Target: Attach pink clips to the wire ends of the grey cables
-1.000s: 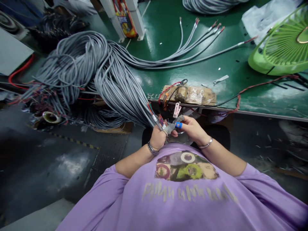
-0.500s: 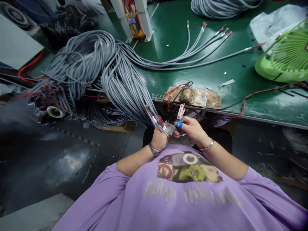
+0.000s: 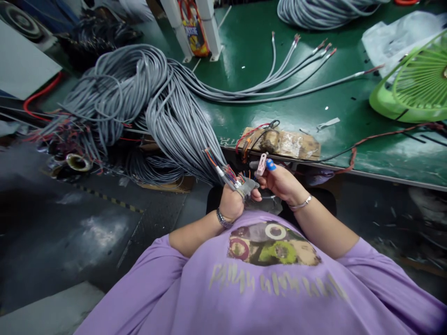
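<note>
My left hand (image 3: 233, 201) is closed around a cable end (image 3: 220, 173) with stripped, multicoloured wires (image 3: 232, 174). A grey cover is on its thumb. The cable belongs to a thick bundle of grey cables (image 3: 185, 121) coming down over the table edge. Beside it, my right hand (image 3: 281, 182) has its blue-wrapped thumb raised away from the other fingers, which are partly curled. A pink clip (image 3: 261, 164) stands right at these fingers, covering some of them. I see no wire held in that hand; small pieces there are too fine to tell.
On the green table (image 3: 240, 51), cable ends with bared tips fan out at the back. A taped cardboard piece (image 3: 296, 143) lies at the front edge, near a dark cord. At right stand a green fan (image 3: 415, 83) and a plastic bag (image 3: 394, 39). A cable coil (image 3: 324, 11) lies behind.
My right hand has moved up slightly, and its thumb has lifted from near the left fingertips to beside the pink clip. The left hand stays on the cable end, which has tilted a little left.
</note>
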